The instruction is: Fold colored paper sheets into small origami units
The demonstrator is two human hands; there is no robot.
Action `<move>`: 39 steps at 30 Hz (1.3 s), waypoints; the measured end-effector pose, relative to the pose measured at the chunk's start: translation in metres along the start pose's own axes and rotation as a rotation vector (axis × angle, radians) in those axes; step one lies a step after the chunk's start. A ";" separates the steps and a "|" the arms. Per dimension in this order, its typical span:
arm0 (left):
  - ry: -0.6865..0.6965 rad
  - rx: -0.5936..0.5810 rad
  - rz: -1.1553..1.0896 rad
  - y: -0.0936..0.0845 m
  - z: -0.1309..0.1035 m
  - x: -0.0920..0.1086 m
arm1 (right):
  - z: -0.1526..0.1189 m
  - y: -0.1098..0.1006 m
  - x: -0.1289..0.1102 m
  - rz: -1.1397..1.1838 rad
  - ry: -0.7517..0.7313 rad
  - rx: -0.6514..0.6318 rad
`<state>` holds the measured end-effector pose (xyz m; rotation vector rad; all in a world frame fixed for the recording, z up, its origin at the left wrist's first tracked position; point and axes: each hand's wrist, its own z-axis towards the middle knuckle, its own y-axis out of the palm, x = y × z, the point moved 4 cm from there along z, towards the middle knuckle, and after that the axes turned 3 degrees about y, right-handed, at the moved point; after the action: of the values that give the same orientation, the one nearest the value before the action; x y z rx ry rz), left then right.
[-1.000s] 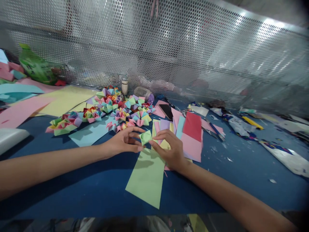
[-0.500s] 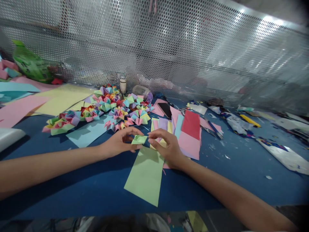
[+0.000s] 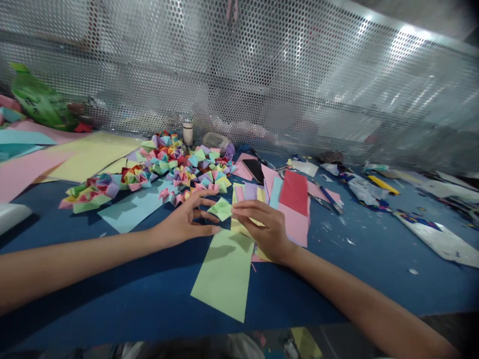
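A small folded green paper [image 3: 220,209] is pinched at its right corner by the fingers of my right hand [image 3: 264,227]. My left hand [image 3: 189,219] is beside it on the left, fingers spread and curved around the paper's left side, with the thumb apart from the fingers. Whether a left fingertip touches the paper is hard to tell. Below both hands a flat light green sheet [image 3: 224,274] lies on the blue table [image 3: 149,294].
Folded multicoloured paper pieces [image 3: 179,164] are heaped behind my left hand. Red paper [image 3: 295,192], a black phone [image 3: 253,170], a clear jar [image 3: 218,142] and a yellow cutter [image 3: 383,184] lie further back. A green bottle [image 3: 41,99] leans at the far left.
My left fingers have opened away from the folded green paper, which now shows more of its face. My right fingers have closed on its right corner.
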<state>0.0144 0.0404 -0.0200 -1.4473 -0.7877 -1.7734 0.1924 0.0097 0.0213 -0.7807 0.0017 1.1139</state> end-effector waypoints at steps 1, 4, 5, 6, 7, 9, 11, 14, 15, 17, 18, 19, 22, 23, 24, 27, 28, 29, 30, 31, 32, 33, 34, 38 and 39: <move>0.012 0.005 -0.002 0.000 0.000 0.000 | -0.001 -0.002 0.000 -0.032 -0.035 -0.020; 0.017 -0.055 -0.021 0.002 0.000 0.000 | -0.003 -0.004 0.000 -0.089 -0.075 -0.060; 0.011 -0.085 -0.038 0.003 0.000 -0.001 | -0.004 -0.003 0.000 -0.092 -0.075 -0.067; 0.007 -0.107 -0.054 0.004 0.000 -0.001 | -0.004 -0.001 0.000 -0.087 -0.071 -0.077; 0.005 -0.126 -0.065 0.005 0.000 -0.001 | -0.005 0.001 0.000 -0.078 -0.066 -0.086; 0.001 -0.146 -0.069 0.007 0.000 0.000 | -0.005 0.004 0.000 -0.057 -0.048 -0.098; -0.006 -0.149 -0.062 0.007 0.000 0.000 | -0.004 0.007 0.002 -0.031 -0.023 -0.096; -0.020 -0.128 -0.037 0.005 -0.001 -0.001 | -0.003 0.008 0.005 0.007 0.028 -0.110; -0.024 -0.119 -0.022 0.004 -0.001 -0.001 | -0.003 0.009 0.006 0.019 0.046 -0.116; -0.030 -0.109 0.008 0.002 0.000 -0.001 | -0.003 0.009 0.007 0.040 0.064 -0.114; -0.032 -0.110 0.019 0.002 0.000 -0.002 | -0.004 0.009 0.007 0.044 0.058 -0.101; -0.033 -0.114 0.028 0.002 0.000 -0.002 | -0.004 0.008 0.007 0.040 0.040 -0.088; -0.031 -0.125 0.039 0.002 0.000 -0.002 | -0.007 0.007 0.003 -0.021 -0.057 -0.077; -0.032 -0.125 0.040 0.002 0.000 -0.002 | -0.007 0.006 0.001 -0.052 -0.093 -0.090; -0.033 -0.123 0.041 0.002 0.000 -0.003 | -0.008 0.006 -0.001 -0.086 -0.131 -0.113; -0.034 -0.118 0.041 0.002 0.000 -0.003 | -0.009 0.005 -0.007 -0.182 -0.233 -0.217; -0.037 -0.120 0.038 0.002 0.000 -0.004 | -0.010 0.004 -0.008 -0.208 -0.255 -0.244; -0.040 -0.125 0.033 0.002 0.000 -0.004 | -0.010 0.004 -0.009 -0.230 -0.270 -0.261; -0.043 -0.131 0.027 0.002 0.001 -0.005 | -0.011 0.004 -0.010 -0.249 -0.284 -0.270; -0.046 -0.137 0.025 0.002 0.001 -0.005 | -0.011 0.004 -0.010 -0.266 -0.291 -0.268; -0.047 -0.141 0.027 0.002 0.001 -0.005 | -0.011 0.005 -0.010 -0.283 -0.289 -0.257; -0.046 -0.142 0.033 0.002 0.001 -0.005 | -0.011 0.005 -0.009 -0.299 -0.279 -0.248; -0.047 -0.140 0.040 0.002 0.001 -0.005 | -0.011 0.006 -0.008 -0.313 -0.261 -0.240; -0.062 -0.121 0.035 0.002 0.001 -0.002 | -0.009 0.007 -0.004 -0.330 -0.195 -0.225; -0.066 -0.120 0.029 0.003 0.000 -0.002 | -0.009 0.007 -0.004 -0.323 -0.196 -0.222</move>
<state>0.0171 0.0395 -0.0219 -1.5947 -0.7007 -1.7851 0.1883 0.0027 0.0128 -0.8318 -0.4066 0.8856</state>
